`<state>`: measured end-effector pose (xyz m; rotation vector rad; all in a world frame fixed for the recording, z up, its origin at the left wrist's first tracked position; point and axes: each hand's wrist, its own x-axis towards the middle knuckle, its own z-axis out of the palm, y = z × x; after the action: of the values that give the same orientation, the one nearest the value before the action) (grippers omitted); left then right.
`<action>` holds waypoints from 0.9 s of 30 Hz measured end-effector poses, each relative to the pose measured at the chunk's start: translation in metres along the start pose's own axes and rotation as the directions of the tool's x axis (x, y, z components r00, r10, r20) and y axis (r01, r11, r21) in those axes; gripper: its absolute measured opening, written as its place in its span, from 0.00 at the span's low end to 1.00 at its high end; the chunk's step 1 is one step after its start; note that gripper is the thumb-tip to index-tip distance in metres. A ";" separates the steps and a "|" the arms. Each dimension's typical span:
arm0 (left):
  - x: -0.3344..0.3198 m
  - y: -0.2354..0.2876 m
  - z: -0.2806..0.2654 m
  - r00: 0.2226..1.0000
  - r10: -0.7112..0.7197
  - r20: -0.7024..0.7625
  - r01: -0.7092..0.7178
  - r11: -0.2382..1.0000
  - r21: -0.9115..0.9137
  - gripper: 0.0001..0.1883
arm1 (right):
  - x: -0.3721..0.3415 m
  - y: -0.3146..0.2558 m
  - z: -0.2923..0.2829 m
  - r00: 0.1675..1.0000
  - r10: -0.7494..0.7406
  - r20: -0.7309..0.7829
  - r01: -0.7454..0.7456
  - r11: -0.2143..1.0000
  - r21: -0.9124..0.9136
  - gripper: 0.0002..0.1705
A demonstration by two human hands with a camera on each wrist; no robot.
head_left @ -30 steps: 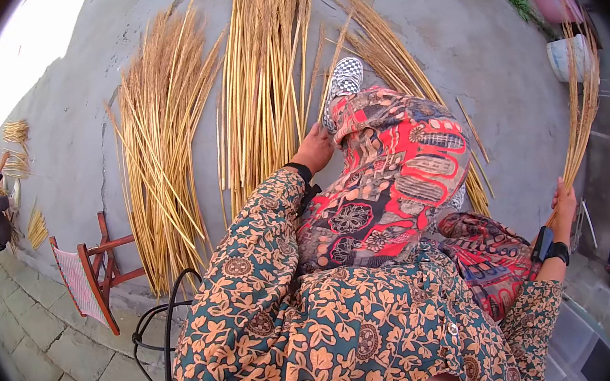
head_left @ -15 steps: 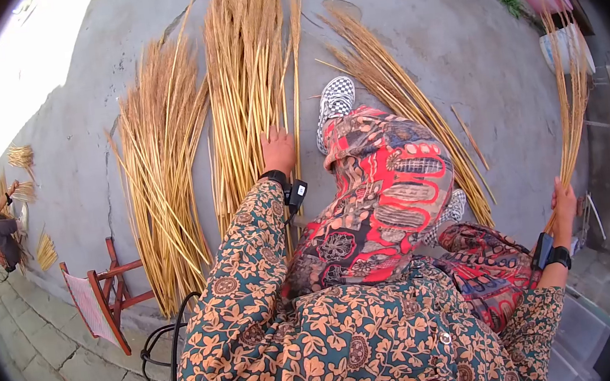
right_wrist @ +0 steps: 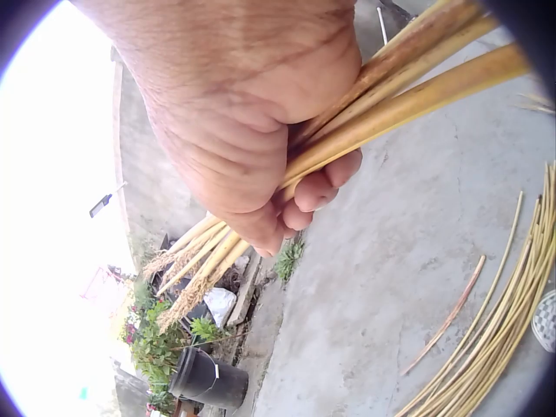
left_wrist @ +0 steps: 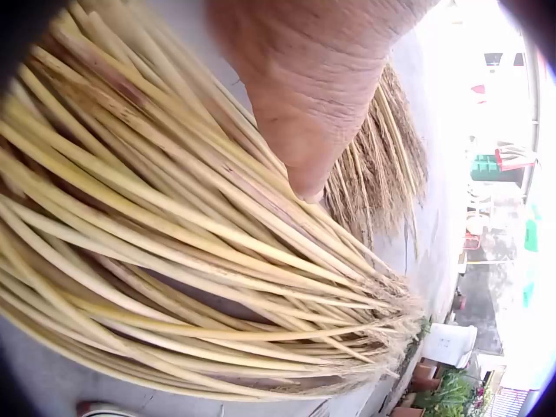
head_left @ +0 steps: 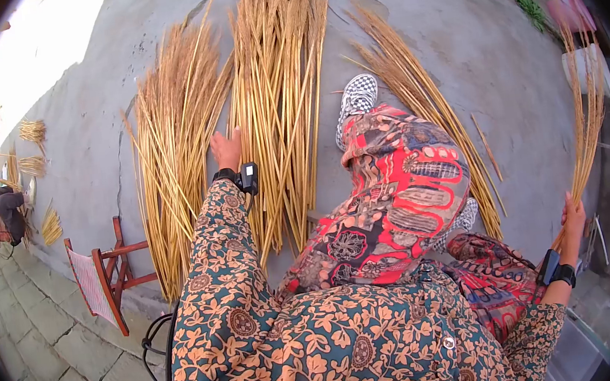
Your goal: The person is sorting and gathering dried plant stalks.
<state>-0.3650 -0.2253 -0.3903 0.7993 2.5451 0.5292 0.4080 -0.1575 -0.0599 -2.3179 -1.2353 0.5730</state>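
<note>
Outdoors, left hand [head_left: 227, 152] open over piled stalks [head_left: 285, 111], right hand [head_left: 573, 217] curled round thin bundle [head_left: 585, 142], shoe [head_left: 359, 95] and stool [head_left: 95, 283] nearby.

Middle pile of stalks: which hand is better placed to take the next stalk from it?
Left, I'd judge. The left hand is at the edge of the middle pile, while the right hand is well off to the side, already gripping a small bunch.

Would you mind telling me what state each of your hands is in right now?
Left hand: at the piled stalks; whether it grips any cannot be told.
Right hand: closed around a small bunch of stalks.
</note>
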 end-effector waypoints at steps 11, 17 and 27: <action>-0.002 -0.048 0.007 0.972 -0.184 0.146 0.132 0.942 0.308 0.12 | -0.004 -0.013 0.014 0.999 0.032 0.041 -0.029 0.996 -0.085 0.14; 0.031 -0.101 0.041 0.927 -0.063 0.370 -0.048 0.958 0.283 0.14 | -0.004 -0.015 0.019 0.996 0.013 0.083 -0.006 0.996 -0.091 0.15; 0.009 -0.058 -0.010 0.884 0.041 0.465 -0.094 0.991 0.091 0.11 | 0.008 -0.007 0.017 0.994 0.009 0.107 0.011 0.983 -0.181 0.15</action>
<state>-0.4025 -0.2662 -0.4110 0.9299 2.1208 0.1833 0.3984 -0.1438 -0.0707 -2.4638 -1.3906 0.6145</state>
